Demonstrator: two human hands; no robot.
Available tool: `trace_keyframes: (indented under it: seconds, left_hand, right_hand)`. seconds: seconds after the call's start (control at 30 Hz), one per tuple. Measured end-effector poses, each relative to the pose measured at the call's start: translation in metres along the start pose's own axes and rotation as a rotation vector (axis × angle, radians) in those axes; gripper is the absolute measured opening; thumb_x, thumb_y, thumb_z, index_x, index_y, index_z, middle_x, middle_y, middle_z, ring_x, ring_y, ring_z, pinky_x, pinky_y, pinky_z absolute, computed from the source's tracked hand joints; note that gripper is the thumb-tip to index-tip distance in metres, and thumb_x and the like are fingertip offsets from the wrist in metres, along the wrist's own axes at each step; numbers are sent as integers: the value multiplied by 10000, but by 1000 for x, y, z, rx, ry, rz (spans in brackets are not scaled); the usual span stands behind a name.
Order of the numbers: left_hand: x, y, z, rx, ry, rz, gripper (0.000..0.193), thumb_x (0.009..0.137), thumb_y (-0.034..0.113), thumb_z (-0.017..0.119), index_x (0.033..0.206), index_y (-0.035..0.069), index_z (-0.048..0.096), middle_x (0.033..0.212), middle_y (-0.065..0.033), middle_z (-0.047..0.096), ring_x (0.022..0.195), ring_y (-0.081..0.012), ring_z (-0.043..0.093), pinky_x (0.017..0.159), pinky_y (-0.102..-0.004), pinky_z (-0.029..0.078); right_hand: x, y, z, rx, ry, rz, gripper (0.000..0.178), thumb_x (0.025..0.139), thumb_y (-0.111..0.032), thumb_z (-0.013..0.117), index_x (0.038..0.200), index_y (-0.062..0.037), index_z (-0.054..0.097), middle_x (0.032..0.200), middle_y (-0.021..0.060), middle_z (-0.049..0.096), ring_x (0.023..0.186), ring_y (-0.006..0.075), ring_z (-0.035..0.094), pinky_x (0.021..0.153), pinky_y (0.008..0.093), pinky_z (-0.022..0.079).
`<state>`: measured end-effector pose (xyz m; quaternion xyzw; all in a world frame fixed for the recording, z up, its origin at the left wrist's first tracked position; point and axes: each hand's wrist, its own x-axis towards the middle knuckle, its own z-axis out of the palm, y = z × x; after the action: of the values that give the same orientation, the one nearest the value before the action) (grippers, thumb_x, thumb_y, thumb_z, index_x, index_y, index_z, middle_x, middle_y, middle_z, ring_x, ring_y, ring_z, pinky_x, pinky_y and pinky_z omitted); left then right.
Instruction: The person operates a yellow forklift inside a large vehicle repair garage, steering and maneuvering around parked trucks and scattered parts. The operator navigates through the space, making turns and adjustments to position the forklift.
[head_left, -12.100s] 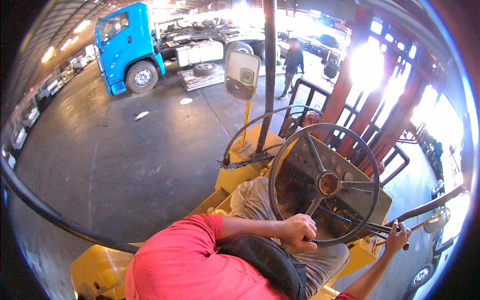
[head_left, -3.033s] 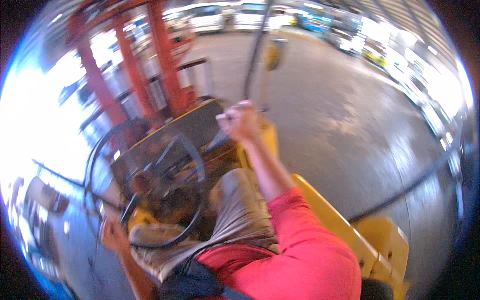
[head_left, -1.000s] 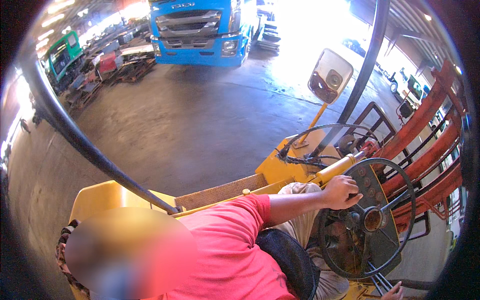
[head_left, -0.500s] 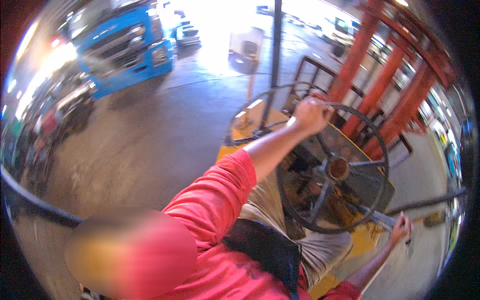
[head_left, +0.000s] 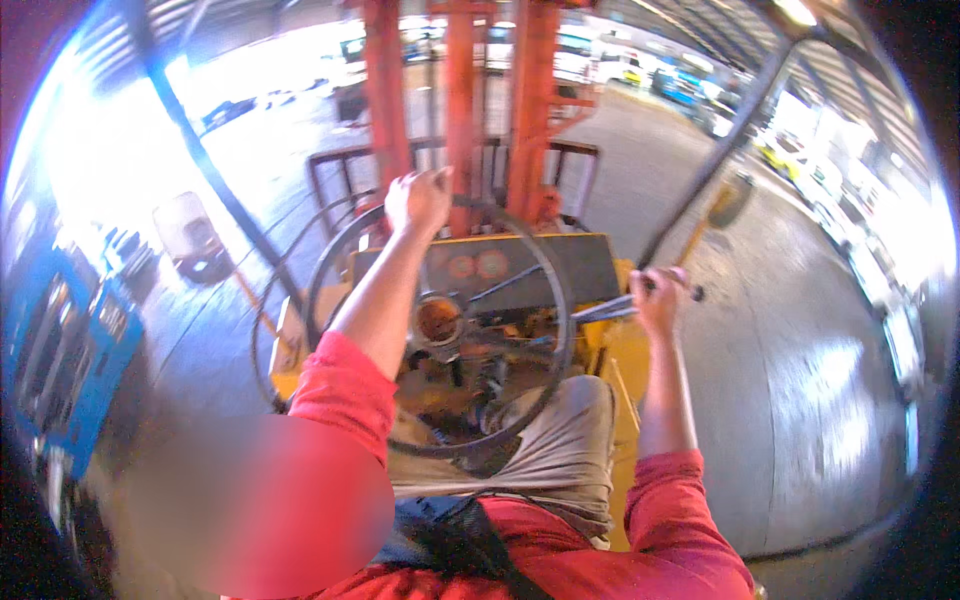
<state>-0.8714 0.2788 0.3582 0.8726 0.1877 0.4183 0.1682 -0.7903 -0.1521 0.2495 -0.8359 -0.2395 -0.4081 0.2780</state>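
Observation:
I am seated behind a large dark steering wheel point(head_left: 568, 335) with a rusty hub, on a yellow forklift. My left hand point(head_left: 418, 203) is closed on the far part of its rim, the arm reaching across the wheel's left side. To the right of the wheel, my right hand point(head_left: 658, 296) is closed around the end of metal control levers point(head_left: 603, 309); a dark knob pokes out beside the fingers. The hand partly hides how many levers it holds. Beyond the wheel lies a dark dashboard panel point(head_left: 580, 265) with round reddish marks.
The orange-red mast point(head_left: 535, 110) rises straight ahead, with a dark load guard point(head_left: 575, 150) behind it. Dark posts point(head_left: 715, 155) stand on both sides, and mirrors point(head_left: 187, 228) stick out. A blue truck point(head_left: 110, 365) is at far left. Parked vehicles line the right point(head_left: 860, 220).
The view has swung right: the mast has come from the upper right to the centre, and the blue truck has slid to the left edge. Both hands keep their holds.

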Motion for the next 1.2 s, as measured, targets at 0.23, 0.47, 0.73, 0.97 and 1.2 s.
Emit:
trace_keyframes:
  seconds: [0.23, 0.47, 0.73, 0.97, 1.2]
  left_hand:
    - [-29, 74, 48, -48, -149, 270, 474, 995, 522, 593, 866, 102, 771, 950, -161, 720, 980, -370, 669, 906, -497, 516]
    - [-178, 123, 26, -242, -338, 679, 440, 919, 487, 692, 734, 89, 720, 833, -161, 677, 841, -390, 661, 777, -542, 532]
    - [-368, 40, -117, -513, -605, 965, 325, 815, 375, 792, 670, 119, 654, 734, -73, 577, 801, -322, 611, 733, -477, 508]
    - [-403, -67, -260, -168, -307, 579, 211, 726, 120, 823, 619, 105, 641, 688, -66, 605, 710, -297, 614, 712, -446, 491]
    - [-408, -61, -285, -87, 99, 159, 318, 864, 93, 759, 649, 15, 538, 707, -130, 546, 710, -374, 543, 687, -497, 422]
  right_hand:
    - [14, -29, -27, -132, -38, 84, 236, 825, -351, 768, 765, -124, 748, 867, 82, 747, 1022, 320, 593, 933, 484, 453]
    - [-29, -58, -59, -161, -20, 72, 274, 823, -371, 770, 725, -125, 698, 804, 70, 711, 1011, 318, 584, 893, 491, 441]
    - [-68, -79, -102, -174, 48, 58, 278, 831, -377, 762, 733, -124, 700, 783, 69, 706, 989, 322, 590, 881, 488, 447]
    - [-96, -97, -145, -192, 28, 57, 291, 840, -391, 758, 716, -135, 695, 779, 65, 692, 969, 327, 591, 861, 499, 453]
    - [-114, -100, -183, -181, 1, 74, 298, 853, -424, 736, 749, -145, 714, 838, 56, 722, 1041, 322, 596, 881, 512, 452]
